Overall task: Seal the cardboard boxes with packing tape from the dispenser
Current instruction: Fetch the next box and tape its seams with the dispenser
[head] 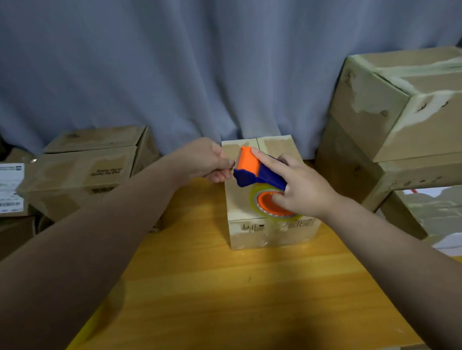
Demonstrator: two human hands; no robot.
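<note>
Behind both hands' fingers hangs a grey-blue curtain point(165, 58); beneath them spreads a yellow wooden table point(231, 295). Tall stacked boxes point(408, 112) rise right of the right fingers, and lower boxes point(90, 168) lie left of the left fingers. Directly under the fingers stands a small cardboard box point(243, 227), flaps down. Over it the right hand point(303, 189) grips the tape dispenser point(262, 173), index finger along its orange top, thumb on the hub. The left hand point(205, 160) pinches thumb and fingers together at its blue lip.

Packing room: stacked cardboard boxes point(408, 106)
</note>
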